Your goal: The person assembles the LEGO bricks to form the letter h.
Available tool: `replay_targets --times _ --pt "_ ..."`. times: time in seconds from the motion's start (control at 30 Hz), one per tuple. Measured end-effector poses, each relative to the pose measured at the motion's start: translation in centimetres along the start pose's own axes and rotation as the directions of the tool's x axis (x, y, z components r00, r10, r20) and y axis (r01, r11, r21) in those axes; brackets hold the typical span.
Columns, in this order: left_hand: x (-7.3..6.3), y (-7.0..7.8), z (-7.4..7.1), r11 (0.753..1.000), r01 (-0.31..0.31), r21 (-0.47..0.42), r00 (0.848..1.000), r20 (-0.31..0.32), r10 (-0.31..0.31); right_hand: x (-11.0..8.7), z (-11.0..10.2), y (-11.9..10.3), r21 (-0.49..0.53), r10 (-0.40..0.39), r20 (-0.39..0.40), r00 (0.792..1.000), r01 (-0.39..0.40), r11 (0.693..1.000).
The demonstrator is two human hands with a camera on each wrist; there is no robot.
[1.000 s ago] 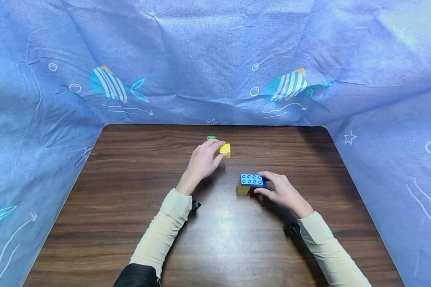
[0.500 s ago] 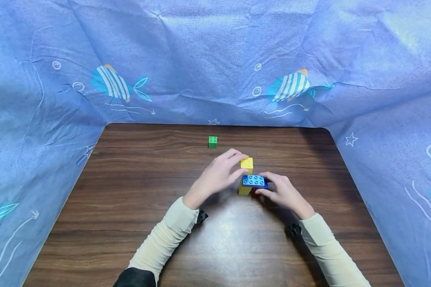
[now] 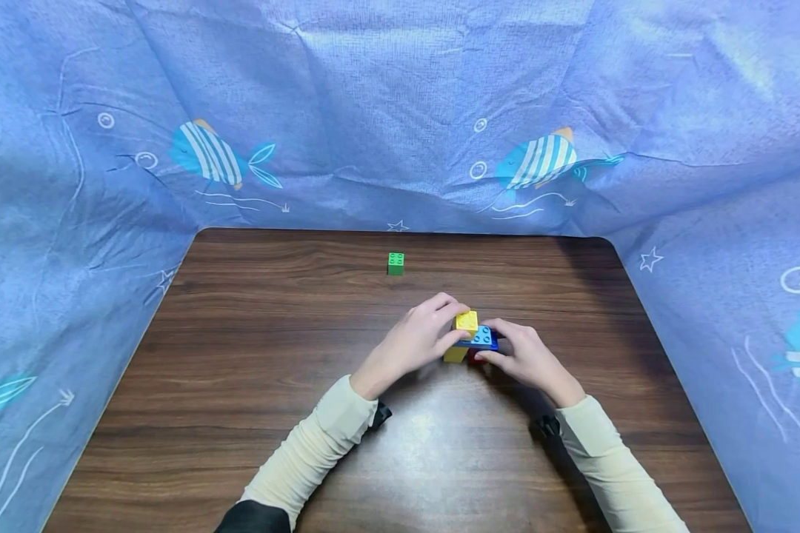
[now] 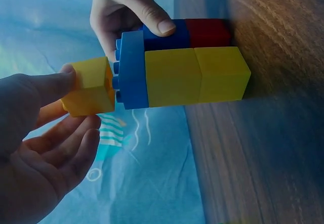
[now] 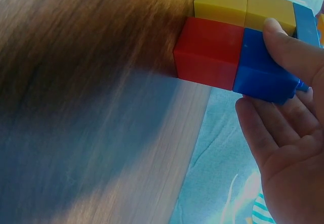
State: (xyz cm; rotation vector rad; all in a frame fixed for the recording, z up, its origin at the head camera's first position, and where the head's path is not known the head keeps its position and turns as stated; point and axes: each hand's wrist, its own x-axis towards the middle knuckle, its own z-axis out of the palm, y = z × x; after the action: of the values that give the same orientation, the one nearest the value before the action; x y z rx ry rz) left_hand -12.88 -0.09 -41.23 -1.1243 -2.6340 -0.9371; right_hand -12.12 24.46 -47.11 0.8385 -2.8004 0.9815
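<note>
Between thumb and fingers my left hand (image 3: 416,337) pinches a yellow brick (image 4: 91,85), right at the studs of a long light blue brick (image 4: 134,70); whether it touches them I cannot tell. That blue brick tops a built stack standing on the table: two yellow bricks (image 4: 197,77) in one column, and beside them a red brick (image 5: 207,49) under a dark blue brick (image 5: 263,64). My right hand (image 3: 530,359) grips the dark blue brick from the right, its thumb across the near side. Part of the light blue top is hidden under the held brick.
A green brick (image 3: 396,264) stands alone toward the back of the brown wooden table (image 3: 273,296). Blue cloth (image 3: 373,111) printed with fish hangs behind the table and along both sides.
My left hand has carried the yellow brick from near the green brick rightward and toward me, to above the stack's left end. The right hand keeps its grip in place.
</note>
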Motion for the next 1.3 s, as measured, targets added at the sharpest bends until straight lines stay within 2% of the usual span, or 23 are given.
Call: replay_targets --times 0.33,0.6,0.93,1.1,1.3 --pt "-0.09 -0.22 0.42 1.0 0.018 0.018 1.0 0.012 -0.018 0.02 0.06 0.14 -0.004 0.0 0.0 1.0 0.0 1.0" --pt "-0.12 -0.26 0.33 1.0 0.027 -0.009 0.999 0.034 -0.027 0.08 0.03 0.03 -0.004 0.0 0.008 1.0 0.0 1.0" --pt "-0.04 -0.16 0.16 1.0 0.027 0.002 0.998 0.049 -0.027 0.13 0.19 0.15 -0.019 -0.017 -0.003 1.0 0.017 1.0" --pt "0.05 -0.01 0.1 0.999 0.025 0.03 0.998 0.054 -0.027 0.1 0.22 0.1 -0.026 -0.024 -0.006 1.0 0.024 0.999" --pt "0.33 0.51 -0.07 0.995 0.005 0.102 0.997 0.08 -0.014 0.08 0.07 0.06 -0.013 -0.019 0.011 1.0 0.019 1.0"
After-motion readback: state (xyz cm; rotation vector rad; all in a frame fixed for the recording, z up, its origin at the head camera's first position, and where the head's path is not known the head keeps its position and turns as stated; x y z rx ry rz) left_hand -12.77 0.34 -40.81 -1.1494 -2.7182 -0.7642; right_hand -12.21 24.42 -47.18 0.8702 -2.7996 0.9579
